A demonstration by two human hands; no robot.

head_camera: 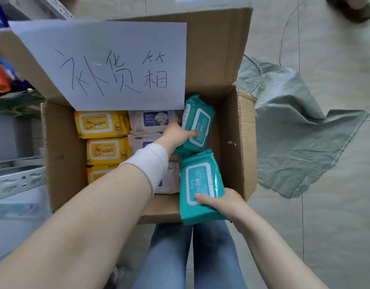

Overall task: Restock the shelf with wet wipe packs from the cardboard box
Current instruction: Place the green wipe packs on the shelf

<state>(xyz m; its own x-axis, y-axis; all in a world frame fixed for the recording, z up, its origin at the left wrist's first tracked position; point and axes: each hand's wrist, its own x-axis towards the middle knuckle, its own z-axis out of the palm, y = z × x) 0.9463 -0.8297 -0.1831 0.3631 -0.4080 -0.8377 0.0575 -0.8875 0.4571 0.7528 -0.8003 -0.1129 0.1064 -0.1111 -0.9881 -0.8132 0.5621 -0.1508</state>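
An open cardboard box (pixel 227 113) stands on the floor in front of my knees. Inside it lie yellow wipe packs (pixel 101 124) on the left and white baby-wipe packs (pixel 152 119) in the middle. My left hand (pixel 175 135), with a white band on the wrist, grips a teal wipe pack (pixel 197 122) at the far right of the box, thumb on its lid. My right hand (pixel 223 202) holds a second teal wipe pack (pixel 198 184) at the box's near right corner, thumb across its front.
A white paper sign (pixel 104 63) with handwriting is stuck on the box's raised flap. A metal shelf rail (pixel 17 182) and coloured goods sit at the left. A grey-green cloth (pixel 294 126) lies on the tiled floor to the right. Someone's shoe (pixel 355 9) shows at top right.
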